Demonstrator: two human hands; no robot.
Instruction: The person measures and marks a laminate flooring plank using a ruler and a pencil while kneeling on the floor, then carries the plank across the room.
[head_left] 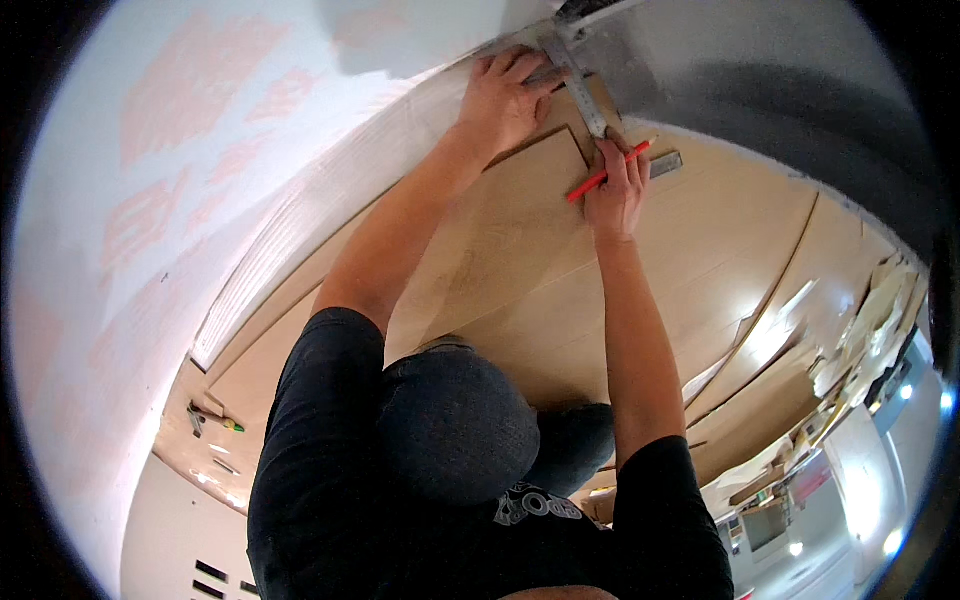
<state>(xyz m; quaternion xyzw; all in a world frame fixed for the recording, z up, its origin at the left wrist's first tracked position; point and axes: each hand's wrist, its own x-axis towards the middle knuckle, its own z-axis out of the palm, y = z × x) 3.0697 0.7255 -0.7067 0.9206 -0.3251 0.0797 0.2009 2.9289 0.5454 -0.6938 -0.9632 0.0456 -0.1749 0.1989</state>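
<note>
Working with bare hands, close but apart, far out in front and near a corner. Pinching a red pencil (585, 187) in the right hand (616, 195), pale tip up and to the right, not down for drawing. Touching the near end of a metal ruler (583, 95) with the same hand; lying, from there, up and away past the left hand (500, 100). Bent round a dark bar (546, 79) with the left hand, beside the pale wall (400, 120); can't tell whether gripping it or just pushing down. Showing just right of the right hand, a short grey bar (667, 163); can't tell whether joined to the ruler. Lying between and below both hands, a tan board (530, 190), dark along the edge nearest the fingers. For a good job, press the ruler flat with the left hand so as to stop any wiggles. Line it up with care and check both ends. Then turn the pencil tip down, snug to the ruler, and pull one thin, light line. Mind the left fingers, well clear of the line. Look from right above, not sideways.
</note>
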